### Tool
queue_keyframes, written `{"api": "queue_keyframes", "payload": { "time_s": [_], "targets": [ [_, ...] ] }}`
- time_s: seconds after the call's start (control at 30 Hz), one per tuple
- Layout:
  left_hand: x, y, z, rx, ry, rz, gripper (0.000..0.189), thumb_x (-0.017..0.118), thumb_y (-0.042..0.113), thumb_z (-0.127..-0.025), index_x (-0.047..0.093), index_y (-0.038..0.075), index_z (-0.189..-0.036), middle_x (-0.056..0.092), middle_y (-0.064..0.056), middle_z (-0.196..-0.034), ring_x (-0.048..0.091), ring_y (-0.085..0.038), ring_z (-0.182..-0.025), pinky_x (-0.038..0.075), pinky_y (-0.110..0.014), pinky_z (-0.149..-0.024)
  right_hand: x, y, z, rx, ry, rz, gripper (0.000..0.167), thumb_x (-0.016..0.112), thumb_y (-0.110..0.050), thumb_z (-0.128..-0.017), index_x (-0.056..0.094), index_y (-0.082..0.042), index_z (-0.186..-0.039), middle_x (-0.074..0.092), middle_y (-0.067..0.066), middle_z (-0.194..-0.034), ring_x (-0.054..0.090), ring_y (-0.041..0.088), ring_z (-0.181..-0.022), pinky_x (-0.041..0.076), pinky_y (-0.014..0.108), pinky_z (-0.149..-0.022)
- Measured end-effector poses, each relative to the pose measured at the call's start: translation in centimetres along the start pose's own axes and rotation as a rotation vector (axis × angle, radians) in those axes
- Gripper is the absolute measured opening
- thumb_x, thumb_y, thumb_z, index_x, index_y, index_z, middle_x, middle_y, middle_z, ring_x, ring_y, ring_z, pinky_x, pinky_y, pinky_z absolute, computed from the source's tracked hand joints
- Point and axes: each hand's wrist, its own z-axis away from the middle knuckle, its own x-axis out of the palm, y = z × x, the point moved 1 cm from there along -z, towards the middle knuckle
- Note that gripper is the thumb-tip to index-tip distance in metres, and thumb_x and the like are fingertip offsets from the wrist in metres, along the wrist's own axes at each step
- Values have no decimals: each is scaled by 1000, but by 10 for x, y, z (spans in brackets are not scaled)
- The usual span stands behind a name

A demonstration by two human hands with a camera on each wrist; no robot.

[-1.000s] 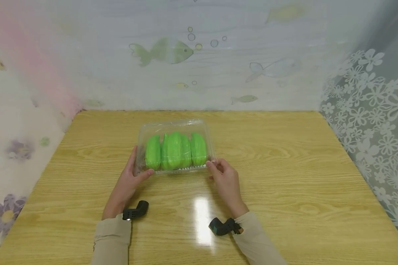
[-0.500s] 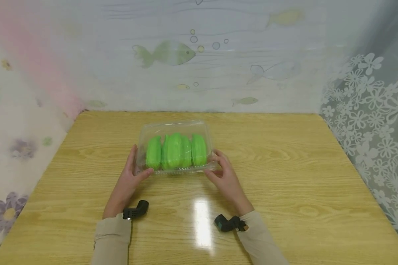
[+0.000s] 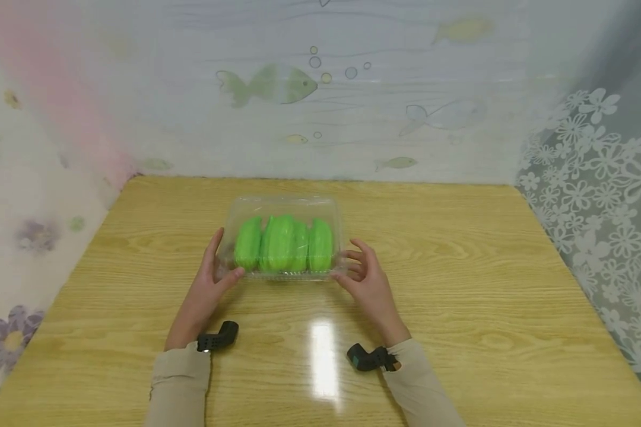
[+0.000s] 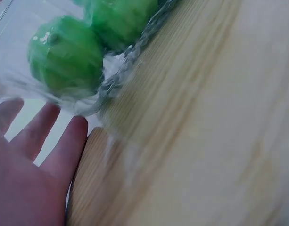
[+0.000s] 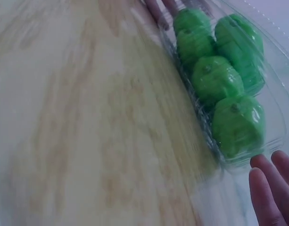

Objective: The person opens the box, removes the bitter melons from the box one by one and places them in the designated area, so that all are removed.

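A clear plastic clamshell box [image 3: 283,204] lies across the wooden table in the head view. Inside it several ridged, bright green gourd-like pieces [image 3: 279,243] stand side by side, showing rounded ends with small stem nubs in the wrist views. At the box's left side is my left hand [image 3: 205,296], its straight fingertips touching the wall and its thumb along the front edge. My right hand [image 3: 371,290] lies at the other end, fingers spread beside the right wall and thumb at the front right corner. In the right wrist view its fingertips [image 5: 260,162] are right at the box's end.
Bare wood of the table [image 3: 459,284] surrounds the box. A pale wall [image 3: 363,118] painted with fish rises behind the table's far edge. A flower-patterned panel [image 3: 603,178] borders the right side. Small black cameras [image 3: 219,337] are strapped to both wrists.
My right hand has let go of the front right corner it was pinching and now spreads its fingers along the right end. The box has turned slightly straighter; my left hand stays at its side.
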Motion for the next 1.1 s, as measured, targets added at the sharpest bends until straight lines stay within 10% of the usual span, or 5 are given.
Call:
{"api": "queue_keyframes", "payload": {
  "time_s": [0.3,0.57,1.1],
  "targets": [
    [-2,2,-2,42,-57,-63,96,68,15,-79,-2,41,-140,-6,16,-147,-3,-19,-133,13,-58,-100,-1,5,-2,-105,14,183,86,74,-18,-73,23,-31,-141,36,-3,-137,58,19,-93,49,33,-77],
    [-2,8,-2,63,-67,-68,98,67,9,-79,-5,38,-140,-8,10,-148,-5,-20,-133,11,-59,-99,-4,20,-11,-323,-36,375,76,69,-27,-77,29,-24,-141,23,-3,-145,59,12,-88,49,20,-72],
    [-2,21,-1,95,-57,-101,95,63,6,-82,-5,34,-142,-8,3,-149,-4,-27,-133,14,-64,-95,-5,7,-4,-385,4,531,70,64,-31,-82,28,-21,-141,33,-8,-140,63,10,-80,49,19,-68]
  ]
}}
